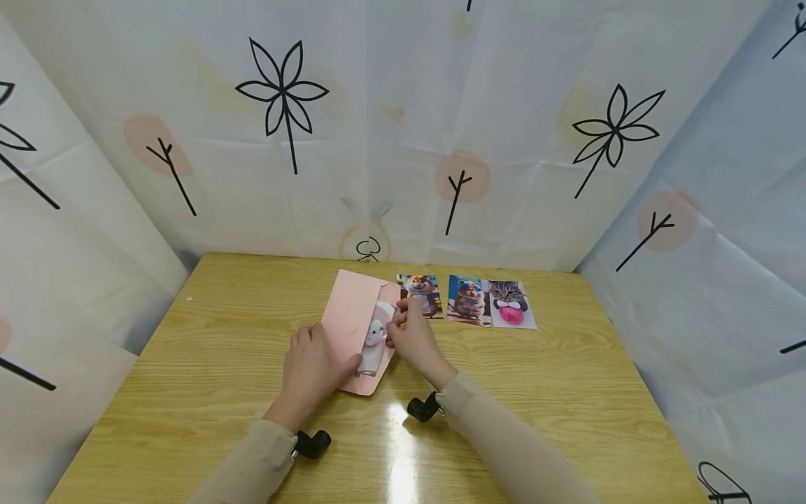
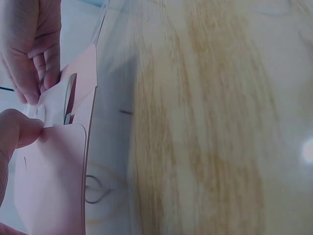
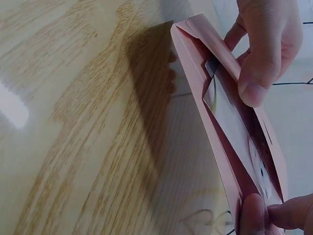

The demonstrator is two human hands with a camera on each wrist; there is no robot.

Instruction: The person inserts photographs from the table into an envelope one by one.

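Note:
A pink envelope [image 1: 349, 301] is held tilted over the table, its opening toward the right. My left hand [image 1: 311, 364] grips its left lower side, the thumb on the front panel along the opening. A photo card [image 1: 374, 336] with a white animal sits partly inside the opening. With thumb and fingers, my right hand [image 1: 415, 339] pinches the card's right edge. The right wrist view shows the card [image 3: 230, 115] between the pink walls, with the right fingertips [image 3: 288, 215] on its near end. Part of the card is hidden in the envelope.
Behind the right hand lies a card with a cartoon-like animal [image 1: 423, 294]. To its right are a hamster card [image 1: 467, 301] and a cat card [image 1: 512, 304], side by side. A patterned white curtain [image 1: 403, 105] borders the wooden table [image 1: 541, 392].

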